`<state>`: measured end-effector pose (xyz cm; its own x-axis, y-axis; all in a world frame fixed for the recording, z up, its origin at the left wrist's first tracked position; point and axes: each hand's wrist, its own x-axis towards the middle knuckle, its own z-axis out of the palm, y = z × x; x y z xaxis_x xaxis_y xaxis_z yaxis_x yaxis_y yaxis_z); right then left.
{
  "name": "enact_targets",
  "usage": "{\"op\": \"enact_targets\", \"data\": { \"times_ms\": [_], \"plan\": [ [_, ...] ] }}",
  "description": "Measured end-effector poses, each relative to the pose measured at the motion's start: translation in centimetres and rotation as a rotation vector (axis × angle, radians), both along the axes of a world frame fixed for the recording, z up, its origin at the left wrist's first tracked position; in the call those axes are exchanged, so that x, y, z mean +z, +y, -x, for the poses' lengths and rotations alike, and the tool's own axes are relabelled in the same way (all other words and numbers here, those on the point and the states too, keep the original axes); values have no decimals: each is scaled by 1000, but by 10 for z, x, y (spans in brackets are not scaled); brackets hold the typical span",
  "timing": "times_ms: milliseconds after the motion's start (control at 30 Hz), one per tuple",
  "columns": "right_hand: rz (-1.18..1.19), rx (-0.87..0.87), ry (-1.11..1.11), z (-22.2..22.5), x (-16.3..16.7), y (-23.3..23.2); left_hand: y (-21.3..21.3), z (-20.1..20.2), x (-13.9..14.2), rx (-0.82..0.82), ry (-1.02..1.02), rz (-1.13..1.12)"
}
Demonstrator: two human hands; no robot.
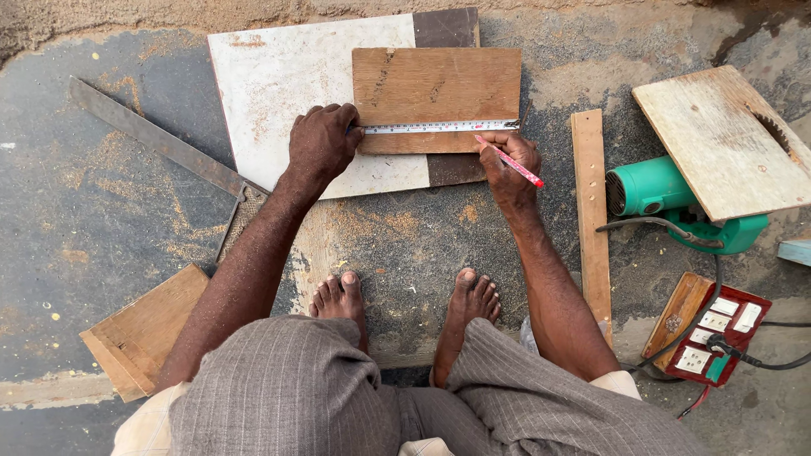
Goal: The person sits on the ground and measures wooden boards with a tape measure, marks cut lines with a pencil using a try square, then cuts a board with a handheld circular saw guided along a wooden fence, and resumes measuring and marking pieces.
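One brown wooden board (435, 93) lies on one white panel (287, 84) on the floor, with one tape measure (439, 127) stretched along its near edge. Two hands work it: the left hand (323, 143) presses down, fingers curled, pinning the tape's case end at the board's left edge; the right hand (509, 160) pinches one red pencil (511, 162) at the tape's right end. Nearby lie one steel square (160, 139), one wood strip (591, 219), one green saw (676, 198) and one red socket box (718, 333).
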<state>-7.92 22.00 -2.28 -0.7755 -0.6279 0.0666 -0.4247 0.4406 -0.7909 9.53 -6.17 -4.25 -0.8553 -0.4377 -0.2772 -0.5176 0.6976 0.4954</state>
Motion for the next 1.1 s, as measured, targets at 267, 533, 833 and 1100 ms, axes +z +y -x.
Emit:
{"op": "enact_targets", "data": {
  "times_ms": [267,533,833,1100],
  "plan": [
    [9,5,146,-1,1,-5,-1,0,5,-18,1,-14],
    [-40,-27,-14,-1,12,-7,-4,-1,5,-12,-26,33],
    [-48,77,20,-26,9,-33,-6,2,6,-19,-41,16],
    [-5,120,8,-30,-6,-49,-9,2,3,-15,-69,-12]
  ]
}}
